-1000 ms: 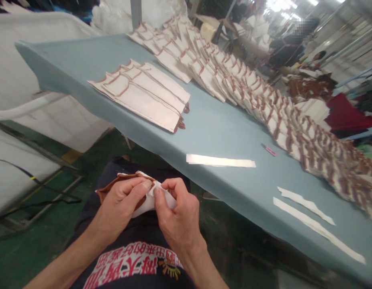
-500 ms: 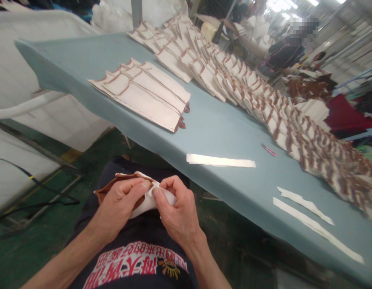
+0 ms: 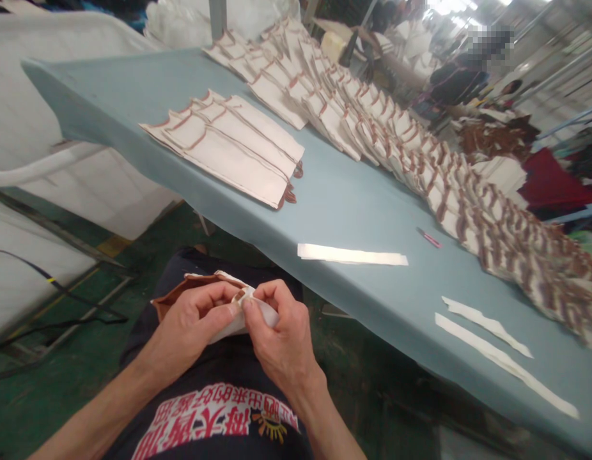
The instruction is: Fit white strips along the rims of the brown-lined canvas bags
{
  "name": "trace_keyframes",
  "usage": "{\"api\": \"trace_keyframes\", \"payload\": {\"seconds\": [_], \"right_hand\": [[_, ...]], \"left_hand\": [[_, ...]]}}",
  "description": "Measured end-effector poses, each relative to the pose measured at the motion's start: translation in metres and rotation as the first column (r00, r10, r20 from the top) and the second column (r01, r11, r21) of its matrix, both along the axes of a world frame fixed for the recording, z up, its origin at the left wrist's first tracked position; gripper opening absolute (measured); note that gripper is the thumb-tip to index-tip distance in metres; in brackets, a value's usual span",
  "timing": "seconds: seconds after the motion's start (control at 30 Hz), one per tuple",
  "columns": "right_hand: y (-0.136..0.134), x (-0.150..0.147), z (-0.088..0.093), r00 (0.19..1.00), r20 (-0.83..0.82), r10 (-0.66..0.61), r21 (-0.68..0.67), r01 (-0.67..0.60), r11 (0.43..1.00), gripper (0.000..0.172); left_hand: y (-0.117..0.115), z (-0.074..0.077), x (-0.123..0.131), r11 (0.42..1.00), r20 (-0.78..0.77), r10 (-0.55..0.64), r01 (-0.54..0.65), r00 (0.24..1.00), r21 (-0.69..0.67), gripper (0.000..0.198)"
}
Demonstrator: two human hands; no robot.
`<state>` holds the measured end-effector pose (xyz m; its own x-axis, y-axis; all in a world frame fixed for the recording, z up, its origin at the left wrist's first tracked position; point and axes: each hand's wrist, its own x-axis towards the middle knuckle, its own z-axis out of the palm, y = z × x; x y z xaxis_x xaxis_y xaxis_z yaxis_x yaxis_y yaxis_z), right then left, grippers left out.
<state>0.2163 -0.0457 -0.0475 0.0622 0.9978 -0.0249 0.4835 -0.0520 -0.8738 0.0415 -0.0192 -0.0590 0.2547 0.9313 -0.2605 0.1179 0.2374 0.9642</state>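
A white and brown fabric piece is held above the lap, its brown side showing at the left. My left hand pinches it from the left, thumb near the folded white edge. Close beside it, my right hand grips the same piece with thumb and bent fingers. The two hands nearly meet at a small fold. On the table's near side lie several flat white pieces with brown edging, and a white strip rests right of them.
The blue-green table slants across the view. Along its far side runs a long row of overlapping white and brown pieces. Pink snips and more white strips lie to the right. A person is in the background.
My left thumb has shifted slightly at the fold, and the fold between the hands looks more opened, showing a bit of brown. Both hands keep their hold.
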Motion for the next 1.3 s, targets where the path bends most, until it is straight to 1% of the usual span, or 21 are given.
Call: {"api": "trace_keyframes", "payload": {"seconds": [0.13, 0.23, 0.4, 0.57, 0.7, 0.9, 1.07, 1.2, 1.3], "right_hand": [[-0.001, 0.001, -0.001, 1.000, 0.004, -0.005, 0.004, 0.005, 1.000, 0.020], [-0.002, 0.002, -0.003, 1.000, -0.004, -0.017, -0.009, 0.017, 1.000, 0.021], [-0.003, 0.002, -0.007, 0.996, -0.080, -0.050, -0.093, 0.043, 0.995, 0.029], [-0.002, 0.002, -0.007, 0.988, -0.140, -0.060, -0.095, 0.047, 0.994, 0.030], [-0.002, 0.002, -0.008, 0.984, -0.164, -0.066, -0.088, 0.052, 0.995, 0.030], [-0.004, 0.001, -0.012, 0.967, -0.245, -0.074, -0.164, 0.034, 0.986, 0.032], [-0.003, 0.002, -0.012, 0.960, -0.268, -0.079, -0.173, 0.033, 0.984, 0.030], [-0.002, 0.002, -0.013, 0.954, -0.282, -0.104, -0.188, 0.051, 0.981, 0.028], [-0.001, 0.002, -0.014, 0.939, -0.325, -0.113, -0.223, 0.041, 0.974, 0.029]], "left_hand": [[0.000, 0.006, 0.006, 1.000, -0.025, 0.021, -0.021, 0.999, 0.006, 0.031], [0.002, 0.011, 0.010, 0.999, -0.077, 0.030, -0.029, 0.997, 0.017, 0.033], [0.002, 0.010, 0.013, 0.997, -0.140, 0.040, -0.029, 0.989, 0.074, 0.033], [0.001, 0.008, 0.016, 0.993, -0.151, 0.082, -0.068, 0.985, 0.097, 0.031], [0.001, 0.010, 0.018, 0.989, -0.158, 0.086, -0.065, 0.984, 0.132, 0.030], [0.002, 0.008, 0.017, 0.983, -0.119, 0.086, -0.065, 0.989, 0.172, 0.028], [0.002, 0.010, 0.019, 0.983, -0.105, 0.088, -0.070, 0.991, 0.167, 0.029], [0.001, 0.012, 0.020, 0.978, -0.116, 0.084, -0.060, 0.990, 0.201, 0.029], [-0.002, 0.009, 0.020, 0.973, -0.107, 0.088, -0.062, 0.990, 0.220, 0.028]]}}
